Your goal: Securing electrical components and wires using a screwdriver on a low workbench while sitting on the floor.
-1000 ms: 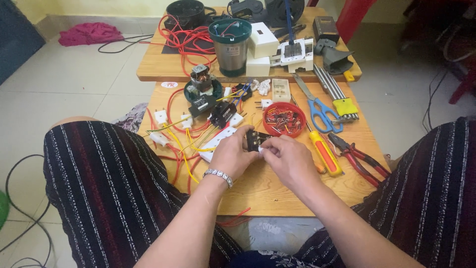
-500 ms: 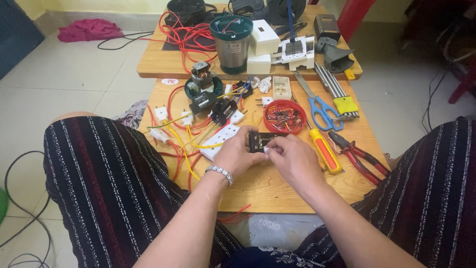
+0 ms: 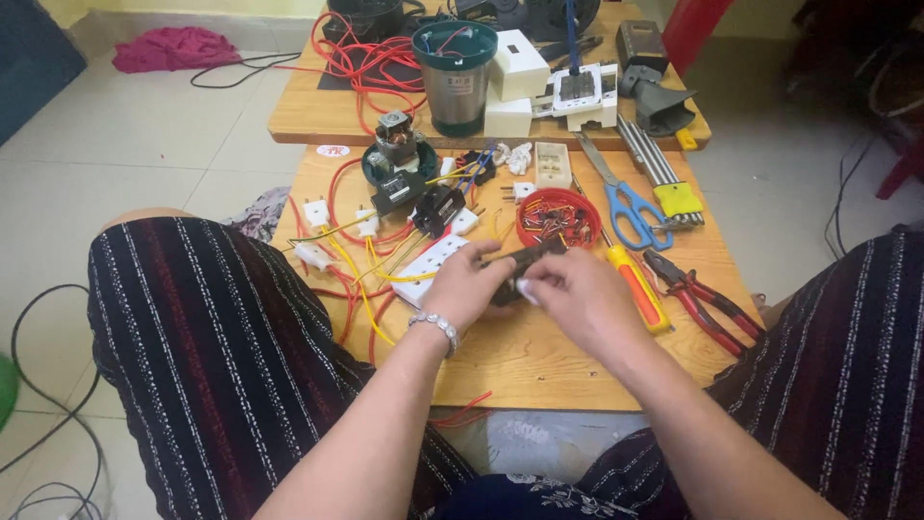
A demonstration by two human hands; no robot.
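Observation:
Both my hands meet over the middle of the low wooden table (image 3: 539, 361). My left hand (image 3: 472, 286), with a beaded bracelet at the wrist, and my right hand (image 3: 577, 299) together hold a small black electrical part (image 3: 525, 265) between the fingertips. Most of the part is hidden by my fingers. Just beyond it sits a red round dish (image 3: 558, 219) with small wire pieces. A white power strip (image 3: 433, 267) with yellow wires lies under my left fingers.
A yellow-and-red screwdriver (image 3: 635, 284), red-handled pliers (image 3: 698, 294) and blue scissors (image 3: 626, 202) lie to the right. Small motors (image 3: 395, 144), white plugs and red and yellow wires lie at left. A teal-rimmed metal canister (image 3: 454, 72) and white switch boxes (image 3: 520, 67) stand on the far table.
My hands have stayed over the same spot; the black part has been turned slightly between my fingers. The head camera has shifted a little.

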